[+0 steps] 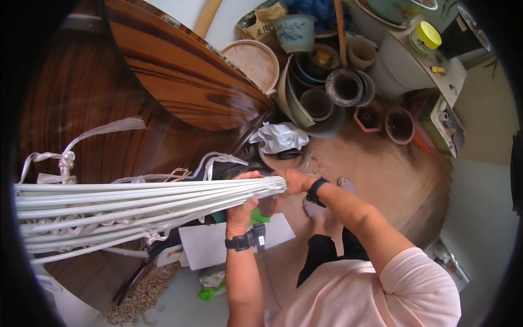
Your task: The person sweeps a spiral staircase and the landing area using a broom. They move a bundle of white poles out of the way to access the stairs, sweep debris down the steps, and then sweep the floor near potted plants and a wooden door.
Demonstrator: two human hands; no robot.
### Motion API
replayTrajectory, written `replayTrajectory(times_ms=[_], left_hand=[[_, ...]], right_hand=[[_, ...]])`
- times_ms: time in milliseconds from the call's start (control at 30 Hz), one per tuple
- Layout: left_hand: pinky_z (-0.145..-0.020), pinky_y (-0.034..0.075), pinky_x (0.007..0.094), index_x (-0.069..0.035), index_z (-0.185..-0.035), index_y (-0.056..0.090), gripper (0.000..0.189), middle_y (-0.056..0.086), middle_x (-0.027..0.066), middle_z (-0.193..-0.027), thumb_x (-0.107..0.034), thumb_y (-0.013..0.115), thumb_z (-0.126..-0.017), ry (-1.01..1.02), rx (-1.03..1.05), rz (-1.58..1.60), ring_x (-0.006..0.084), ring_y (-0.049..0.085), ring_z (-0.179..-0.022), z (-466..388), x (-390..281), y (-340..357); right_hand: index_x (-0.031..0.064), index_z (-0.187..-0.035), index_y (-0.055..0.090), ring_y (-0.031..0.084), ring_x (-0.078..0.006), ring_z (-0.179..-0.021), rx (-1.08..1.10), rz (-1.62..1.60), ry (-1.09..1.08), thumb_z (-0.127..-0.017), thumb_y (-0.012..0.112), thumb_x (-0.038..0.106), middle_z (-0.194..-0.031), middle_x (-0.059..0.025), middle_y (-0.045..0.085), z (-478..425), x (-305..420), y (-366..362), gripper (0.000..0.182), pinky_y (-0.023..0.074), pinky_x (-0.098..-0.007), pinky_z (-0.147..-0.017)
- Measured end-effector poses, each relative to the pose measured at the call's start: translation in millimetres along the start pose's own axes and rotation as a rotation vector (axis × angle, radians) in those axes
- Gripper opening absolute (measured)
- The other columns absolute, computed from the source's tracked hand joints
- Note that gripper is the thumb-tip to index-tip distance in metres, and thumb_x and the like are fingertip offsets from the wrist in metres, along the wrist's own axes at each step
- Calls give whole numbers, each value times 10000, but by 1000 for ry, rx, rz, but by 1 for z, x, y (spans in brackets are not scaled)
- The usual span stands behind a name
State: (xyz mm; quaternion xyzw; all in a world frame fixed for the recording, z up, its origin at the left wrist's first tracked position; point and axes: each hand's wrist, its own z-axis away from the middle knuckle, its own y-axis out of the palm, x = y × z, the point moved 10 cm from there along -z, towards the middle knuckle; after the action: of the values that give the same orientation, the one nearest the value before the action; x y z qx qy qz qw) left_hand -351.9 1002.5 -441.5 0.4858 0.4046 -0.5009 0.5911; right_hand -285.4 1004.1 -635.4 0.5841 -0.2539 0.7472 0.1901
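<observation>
A long bundle of thin white rods (135, 204) runs from the left edge to the middle of the view, its ends fanned apart at the left and gathered tight at the right. White plastic strips (65, 161) are knotted around and between the rods. My left hand (242, 212) wraps the bundle from below near its gathered end, thumb on the near side and fingertips showing beyond. At the very tip, my right hand (296, 182) holds the rod ends, its fingers partly hidden behind them. Both wrists wear black bands.
Glossy wood-grain panels (184, 69) stand at the left. Stacked flowerpots (343, 88) crowd the back, beside a shelf with a yellow-lidded tub (425, 37). A silver plastic bag (280, 137) lies on a basin beyond my hands. A white board (200, 245) lies below the bundle.
</observation>
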Motion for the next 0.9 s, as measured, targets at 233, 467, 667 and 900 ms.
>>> replayTrajectory(times_ms=[233,467,667,900], left_hand=[[-891,416,282,-31,-1174,519,643,571,43,-1110,-267,829,-663,-25,-162,-61,155,538,-992,27,38,-56],[-948,408,323,-4,-1203,477,669,559,81,-1120,-151,829,-653,17,-163,33,200,545,-1025,21,25,-34],[-953,397,334,16,-1125,560,392,582,101,-1117,-66,672,-759,54,-361,-96,204,540,-1043,41,38,-52],[-1008,349,372,35,-1153,520,426,549,135,-1160,-100,653,-771,19,-266,22,234,500,-1107,46,36,-62]], right_hand=[[9,-1170,499,598,-303,-967,-103,-32,-211,-574,808,302,-1035,-177,611,8,51,-32,732,477,-353,-828],[42,-1038,565,601,-352,-848,53,55,-170,-586,787,315,-917,-168,627,-8,54,-10,573,485,-384,-728],[53,-861,625,606,-356,-801,127,114,-130,-617,728,264,-862,-172,637,-18,54,18,339,487,-390,-689],[169,-1177,567,619,-282,-913,154,149,-18,-530,696,120,-978,-109,661,-3,96,0,662,484,-335,-825]])
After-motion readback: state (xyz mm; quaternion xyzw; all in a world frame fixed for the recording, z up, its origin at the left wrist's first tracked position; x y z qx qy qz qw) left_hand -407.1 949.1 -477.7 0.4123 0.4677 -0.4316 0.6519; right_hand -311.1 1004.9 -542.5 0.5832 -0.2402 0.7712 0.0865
